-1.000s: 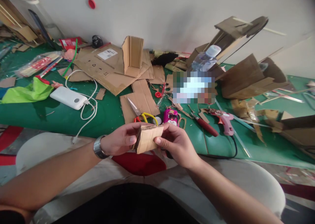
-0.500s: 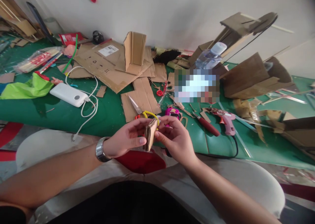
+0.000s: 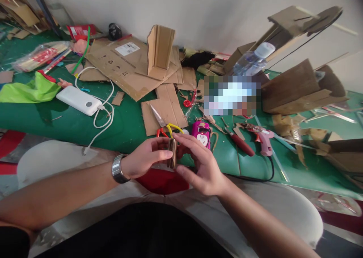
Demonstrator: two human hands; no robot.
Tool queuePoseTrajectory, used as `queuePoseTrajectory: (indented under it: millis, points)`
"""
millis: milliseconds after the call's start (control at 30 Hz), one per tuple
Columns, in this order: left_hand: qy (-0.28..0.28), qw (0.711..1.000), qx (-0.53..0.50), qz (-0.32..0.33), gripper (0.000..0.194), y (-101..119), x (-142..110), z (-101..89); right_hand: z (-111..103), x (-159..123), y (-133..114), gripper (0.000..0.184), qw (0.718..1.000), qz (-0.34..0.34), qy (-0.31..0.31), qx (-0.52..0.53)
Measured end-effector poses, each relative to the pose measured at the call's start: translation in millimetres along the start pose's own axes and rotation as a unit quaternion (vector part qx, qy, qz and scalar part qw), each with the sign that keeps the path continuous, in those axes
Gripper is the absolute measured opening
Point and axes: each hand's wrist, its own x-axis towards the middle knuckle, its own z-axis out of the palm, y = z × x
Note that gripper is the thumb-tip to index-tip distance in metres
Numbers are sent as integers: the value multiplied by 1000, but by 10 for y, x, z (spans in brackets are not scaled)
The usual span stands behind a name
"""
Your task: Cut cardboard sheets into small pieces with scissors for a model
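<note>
A small stack of cardboard pieces (image 3: pixel 172 154) is upright in front of me, its layered edges facing me. My left hand (image 3: pixel 147 156), with a metal-banded watch at the wrist, is closed on it, thumb across the near edge. My right hand (image 3: pixel 202 163) is open beside the stack's right side. Its fingers curve near the top edge and the thumb stands apart; whether a fingertip touches is hard to tell. Just beyond the hands lie scissors (image 3: pixel 168 128) with yellow and orange handles, their blades on a cardboard piece (image 3: pixel 177 112). A magenta toy-like item (image 3: pixel 200 134) is next to them.
Right of the hands lie a red-handled tool (image 3: pixel 241 143) and a pink glue gun (image 3: pixel 265 141) with a black cord. A white power bank (image 3: pixel 78 100) with cable is at left. Cardboard sheets (image 3: pixel 121 72), a water bottle (image 3: pixel 252 61) and cardboard constructions (image 3: pixel 292 87) stand behind.
My right hand has loosened from the cardboard stack, its thumb moving away. The stack has turned so its edges face me more. The view has shifted slightly, showing more of the magenta item.
</note>
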Motion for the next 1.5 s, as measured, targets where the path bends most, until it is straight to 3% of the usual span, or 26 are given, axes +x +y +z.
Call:
queuePoseTrajectory:
  millis: [67,200,333,433,533,633,767,967,1067,1300,1400,1500]
  points:
    - [10,1000,9,-7,51,9,-2,6,-28,10,6,91,999,-1,-33,-25]
    - [13,999,43,-6,54,13,-8,1,-21,23,20,75,998,1,-19,-65]
    - [-24,996,84,32,59,37,-34,-23,-43,26,17,74,998,-19,-5,-62]
    - [-39,986,123,105,63,27,-52,-49,-59,16,14,80,999,-18,19,-27]
    - [-44,964,164,205,76,-5,-53,-77,-45,4,12,84,997,29,45,46]
    - [-71,946,191,251,87,-11,-43,-101,-28,1,9,85,993,58,37,92]
    - [-111,941,219,231,91,35,-43,-113,-42,0,-2,87,995,47,34,83]
    - [-114,925,290,218,109,82,-82,-95,-75,-6,-10,87,999,16,30,24]
    - [-123,904,333,237,112,78,-95,-92,-67,0,-15,81,1000,-12,27,-8]
    - [-65,843,466,261,116,80,-131,-84,-36,2,-16,75,996,-51,10,-67]
    - [-102,861,430,251,116,109,-138,-110,-43,-4,-13,70,994,-63,19,-87]
    - [-130,924,308,184,103,131,-137,-140,-37,-7,-9,67,990,-84,41,-108]
